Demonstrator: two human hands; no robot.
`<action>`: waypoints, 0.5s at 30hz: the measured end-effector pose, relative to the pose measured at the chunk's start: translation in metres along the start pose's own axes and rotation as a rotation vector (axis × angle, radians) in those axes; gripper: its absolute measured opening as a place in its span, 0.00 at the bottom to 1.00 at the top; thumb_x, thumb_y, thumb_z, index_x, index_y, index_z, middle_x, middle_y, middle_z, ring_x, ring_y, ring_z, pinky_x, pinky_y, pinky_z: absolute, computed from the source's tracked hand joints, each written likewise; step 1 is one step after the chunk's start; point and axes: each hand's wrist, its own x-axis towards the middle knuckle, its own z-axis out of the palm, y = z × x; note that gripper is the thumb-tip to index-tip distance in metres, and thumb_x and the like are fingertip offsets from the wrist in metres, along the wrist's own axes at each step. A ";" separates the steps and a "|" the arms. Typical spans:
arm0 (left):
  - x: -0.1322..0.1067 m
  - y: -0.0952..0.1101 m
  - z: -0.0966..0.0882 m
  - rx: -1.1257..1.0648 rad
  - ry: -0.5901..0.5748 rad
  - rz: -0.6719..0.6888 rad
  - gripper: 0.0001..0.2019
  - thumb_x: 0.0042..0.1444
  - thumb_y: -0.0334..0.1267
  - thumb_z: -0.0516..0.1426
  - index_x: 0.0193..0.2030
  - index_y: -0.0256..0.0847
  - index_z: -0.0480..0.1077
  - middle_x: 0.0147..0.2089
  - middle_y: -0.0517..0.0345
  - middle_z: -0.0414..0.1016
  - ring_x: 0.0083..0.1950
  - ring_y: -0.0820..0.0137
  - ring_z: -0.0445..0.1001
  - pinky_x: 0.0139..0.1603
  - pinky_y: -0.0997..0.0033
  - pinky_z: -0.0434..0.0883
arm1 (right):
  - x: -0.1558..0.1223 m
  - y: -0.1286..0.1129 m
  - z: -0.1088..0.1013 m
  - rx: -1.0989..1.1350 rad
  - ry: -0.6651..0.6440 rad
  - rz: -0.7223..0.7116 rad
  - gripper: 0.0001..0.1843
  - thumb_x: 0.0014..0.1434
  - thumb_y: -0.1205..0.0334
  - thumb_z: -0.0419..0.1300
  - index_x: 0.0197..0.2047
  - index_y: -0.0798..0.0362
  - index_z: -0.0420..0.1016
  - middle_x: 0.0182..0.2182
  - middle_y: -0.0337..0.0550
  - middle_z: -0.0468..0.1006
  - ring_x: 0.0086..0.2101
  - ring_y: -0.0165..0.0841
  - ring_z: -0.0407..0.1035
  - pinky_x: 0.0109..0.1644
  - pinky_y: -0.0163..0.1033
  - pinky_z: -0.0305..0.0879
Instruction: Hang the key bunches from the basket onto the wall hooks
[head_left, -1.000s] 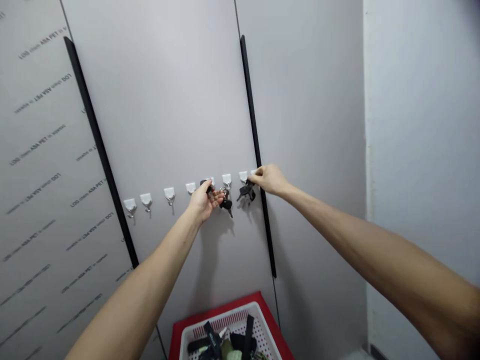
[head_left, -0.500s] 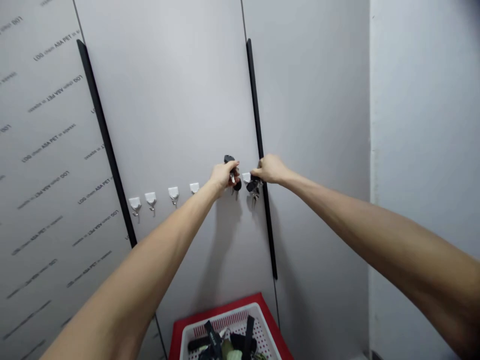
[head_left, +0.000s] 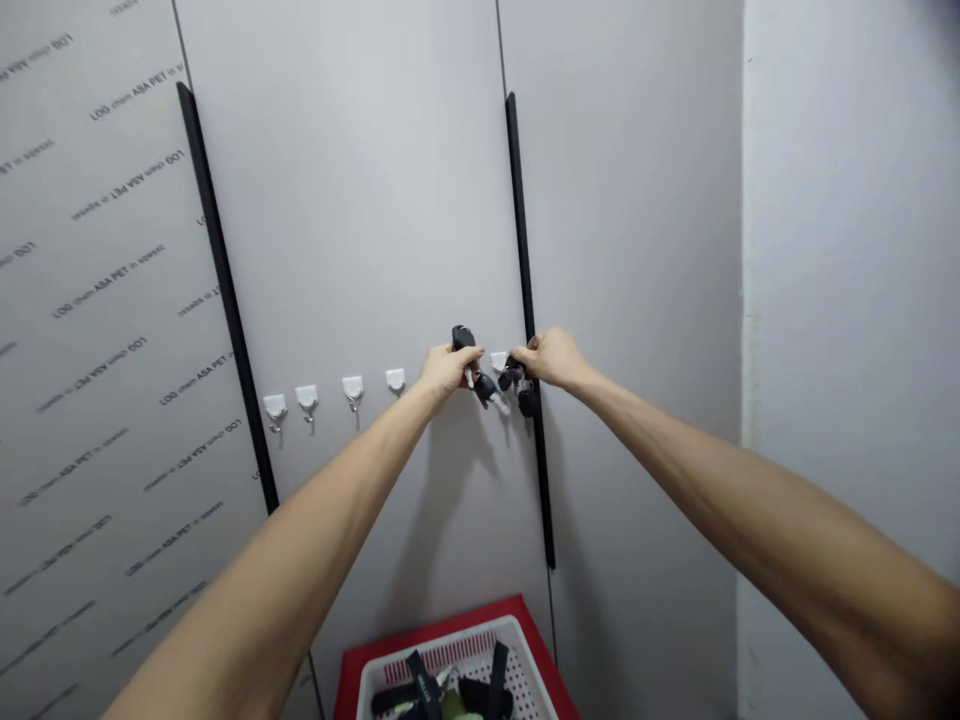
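Observation:
My left hand point(head_left: 448, 370) is closed on a bunch of black-headed keys point(head_left: 463, 338), some of which dangle below the fingers. Just right of it, my right hand point(head_left: 553, 357) pinches a second bunch of dark keys point(head_left: 529, 402). This second bunch is right at a white adhesive hook point(head_left: 499, 362) on the cabinet door, beside a long black handle point(head_left: 523, 240). Whether its ring sits on the hook, I cannot tell. Several similar hooks point(head_left: 352, 388) run in a row to the left with nothing hanging on them.
Below, a white plastic basket point(head_left: 517, 632) stands on a red surface point(head_left: 442, 622) and holds black straps and other small items. Another black handle point(head_left: 217, 270) runs down the left side of the door. A pale wall point(head_left: 847, 250) is at the right.
My right hand has shifted slightly right and down, and its keys hang nearer the black handle. The keys in my left hand have swung to the right. The view has shifted a little.

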 end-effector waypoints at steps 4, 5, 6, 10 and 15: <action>0.010 0.011 0.008 0.018 0.031 0.032 0.06 0.37 0.29 0.52 0.15 0.35 0.58 0.11 0.64 0.59 0.12 0.80 0.57 0.15 0.79 0.54 | 0.022 -0.017 -0.013 -0.064 0.058 -0.078 0.13 0.41 0.60 0.51 0.21 0.62 0.71 0.19 0.50 0.71 0.22 0.30 0.63 0.22 0.32 0.55; 0.012 0.014 0.008 0.020 0.048 0.044 0.06 0.37 0.29 0.52 0.15 0.35 0.57 0.11 0.64 0.59 0.12 0.80 0.57 0.15 0.79 0.54 | 0.028 -0.020 -0.015 -0.072 0.084 -0.093 0.13 0.40 0.61 0.52 0.22 0.62 0.71 0.20 0.50 0.71 0.22 0.30 0.63 0.23 0.32 0.55; 0.014 0.016 0.007 0.019 0.065 0.053 0.06 0.37 0.28 0.52 0.16 0.36 0.57 0.11 0.64 0.59 0.12 0.80 0.57 0.15 0.79 0.54 | 0.032 -0.022 -0.016 -0.078 0.109 -0.104 0.12 0.40 0.61 0.52 0.23 0.62 0.71 0.20 0.50 0.71 0.23 0.31 0.63 0.23 0.32 0.55; 0.014 0.022 -0.003 0.060 0.058 -0.010 0.05 0.38 0.27 0.52 0.17 0.35 0.58 0.12 0.63 0.59 0.13 0.80 0.58 0.16 0.79 0.54 | 0.038 -0.023 -0.014 -0.126 0.111 -0.144 0.11 0.41 0.61 0.53 0.23 0.60 0.71 0.20 0.47 0.71 0.24 0.31 0.63 0.25 0.32 0.56; 0.001 0.014 -0.013 0.186 -0.064 -0.120 0.04 0.37 0.28 0.53 0.17 0.34 0.59 0.13 0.61 0.61 0.14 0.80 0.58 0.17 0.79 0.54 | 0.020 -0.011 -0.006 -0.122 0.031 -0.152 0.10 0.42 0.61 0.53 0.21 0.59 0.71 0.18 0.45 0.70 0.22 0.29 0.63 0.24 0.31 0.55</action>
